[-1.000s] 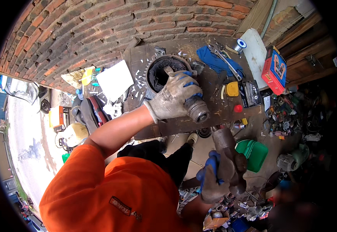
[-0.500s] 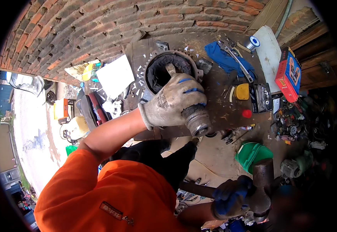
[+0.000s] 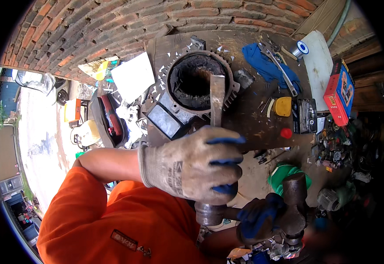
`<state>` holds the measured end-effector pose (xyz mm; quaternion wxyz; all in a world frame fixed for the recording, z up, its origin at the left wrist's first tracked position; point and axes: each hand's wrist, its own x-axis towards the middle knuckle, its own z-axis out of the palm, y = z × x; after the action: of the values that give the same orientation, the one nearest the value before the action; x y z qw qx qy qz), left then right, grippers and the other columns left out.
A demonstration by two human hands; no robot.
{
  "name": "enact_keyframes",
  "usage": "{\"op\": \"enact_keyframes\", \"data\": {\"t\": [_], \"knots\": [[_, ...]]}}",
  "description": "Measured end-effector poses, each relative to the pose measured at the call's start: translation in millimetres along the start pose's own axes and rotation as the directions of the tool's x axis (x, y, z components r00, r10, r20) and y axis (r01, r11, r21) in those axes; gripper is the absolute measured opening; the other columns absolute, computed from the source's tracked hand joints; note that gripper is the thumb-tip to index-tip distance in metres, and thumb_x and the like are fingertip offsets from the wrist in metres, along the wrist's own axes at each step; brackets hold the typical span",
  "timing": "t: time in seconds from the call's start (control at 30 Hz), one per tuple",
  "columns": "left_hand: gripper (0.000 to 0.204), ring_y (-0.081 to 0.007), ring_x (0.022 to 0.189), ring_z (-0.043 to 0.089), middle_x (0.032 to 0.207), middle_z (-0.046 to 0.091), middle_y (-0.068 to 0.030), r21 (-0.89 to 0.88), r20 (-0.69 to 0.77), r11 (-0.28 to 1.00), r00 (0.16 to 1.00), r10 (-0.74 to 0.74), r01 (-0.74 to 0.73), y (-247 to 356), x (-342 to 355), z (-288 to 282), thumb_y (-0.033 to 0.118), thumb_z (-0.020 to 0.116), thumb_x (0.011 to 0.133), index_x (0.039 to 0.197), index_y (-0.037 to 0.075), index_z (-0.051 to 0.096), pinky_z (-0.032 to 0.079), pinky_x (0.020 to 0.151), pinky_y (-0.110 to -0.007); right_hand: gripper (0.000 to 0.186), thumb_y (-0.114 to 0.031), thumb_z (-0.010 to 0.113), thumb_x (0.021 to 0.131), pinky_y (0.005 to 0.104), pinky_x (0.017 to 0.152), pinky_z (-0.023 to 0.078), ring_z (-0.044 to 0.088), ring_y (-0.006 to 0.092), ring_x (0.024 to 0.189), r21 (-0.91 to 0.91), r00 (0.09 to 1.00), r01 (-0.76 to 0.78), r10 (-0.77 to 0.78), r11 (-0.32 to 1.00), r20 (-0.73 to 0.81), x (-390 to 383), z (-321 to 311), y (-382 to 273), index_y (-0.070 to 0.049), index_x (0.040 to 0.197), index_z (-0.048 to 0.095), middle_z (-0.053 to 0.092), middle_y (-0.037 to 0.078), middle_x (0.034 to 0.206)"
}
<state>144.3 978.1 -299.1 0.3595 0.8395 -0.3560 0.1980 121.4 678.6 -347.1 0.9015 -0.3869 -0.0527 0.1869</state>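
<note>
My left hand [image 3: 196, 165], in a grey and blue work glove, is closed round a chisel. The chisel's flat steel blade [image 3: 217, 99] points away from me, its tip over the near right rim of a finned motor housing [image 3: 233, 81]. Its thick round butt [image 3: 209, 214] sticks out below my fist. Inside the housing, a ring of blackened windings [image 3: 178, 90] surrounds a rusty hollow. At lower right my gloved right hand [image 3: 262, 218] grips a hammer, whose heavy rounded head [image 3: 294, 202] stands right of the fingers. Part of its handle hides behind the chisel butt.
The housing sits on a brown wooden bench [image 3: 253, 125] against a brick wall [image 3: 192, 17]. White paper [image 3: 134, 81] lies left; a blue cloth [image 3: 262, 64], a wrench [image 3: 280, 70] and a red-blue box [image 3: 339, 92] lie right. Below stands a green bucket [image 3: 284, 174].
My left hand has come back toward me with the chisel, whose blade was inside the housing and now shows over the rim. The right hand still holds the hammer low at the right.
</note>
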Motion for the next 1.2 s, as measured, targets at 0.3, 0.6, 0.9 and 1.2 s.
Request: {"op": "enact_keyframes", "data": {"t": [0.3,0.6,0.9,1.2], "knots": [[0.015,-0.0276,0.106,0.06,0.098,0.063,-0.004,-0.077,-0.038,0.994,0.996,-0.082,0.079,35.3,7.1,45.7,0.025,0.069,0.074,0.087,0.017,0.068,0.049,0.099,-0.051,0.042,-0.023,0.065,0.093,0.0359,0.048,0.045,0.054,0.0184,0.056,-0.072,0.997,0.053,-0.056,0.996,-0.044,-14.2,-15.2,15.9,0.003,0.121,0.048,0.055,0.012,0.074],[0.014,-0.0282,0.104,0.061,0.098,0.064,-0.0051,-0.076,0.012,0.989,0.992,-0.124,0.125,40.2,-14.7,65.8,0.025,0.068,0.076,0.086,0.016,0.068,0.049,0.096,-0.05,0.043,-0.023,0.065,0.092,0.0371,0.048,0.046,0.054,0.0189,0.055,-0.105,0.999,0.023,-0.027,0.994,-0.037,-33.8,-41.6,40.1,0.001,0.122,0.047,0.054,0.011,0.073],[0.018,-0.0287,0.103,0.057,0.101,0.061,-0.0076,-0.092,0.055,0.983,0.987,-0.151,0.156,43.9,-17.2,61.8,0.027,0.063,0.082,0.093,0.014,0.068,0.047,0.094,-0.048,0.043,-0.022,0.066,0.092,0.0383,0.047,0.046,0.054,0.0194,0.055,-0.122,0.999,-0.024,0.018,0.992,-0.052,-30.4,-44.4,59.6,-0.002,0.124,0.045,0.054,0.011,0.071],[0.026,-0.0297,0.102,0.061,0.099,0.063,-0.0052,0.093,-0.112,0.983,0.983,-0.148,0.159,17.4,-8.4,27.4,0.027,0.074,0.069,0.093,0.016,0.07,0.049,0.091,-0.049,0.044,-0.021,0.066,0.091,0.0395,0.046,0.047,0.054,0.0199,0.055,-0.148,0.999,-0.043,0.047,0.988,0.021,-28.7,-42.8,53.0,-0.004,0.126,0.044,0.053,0.011,0.07]]}}
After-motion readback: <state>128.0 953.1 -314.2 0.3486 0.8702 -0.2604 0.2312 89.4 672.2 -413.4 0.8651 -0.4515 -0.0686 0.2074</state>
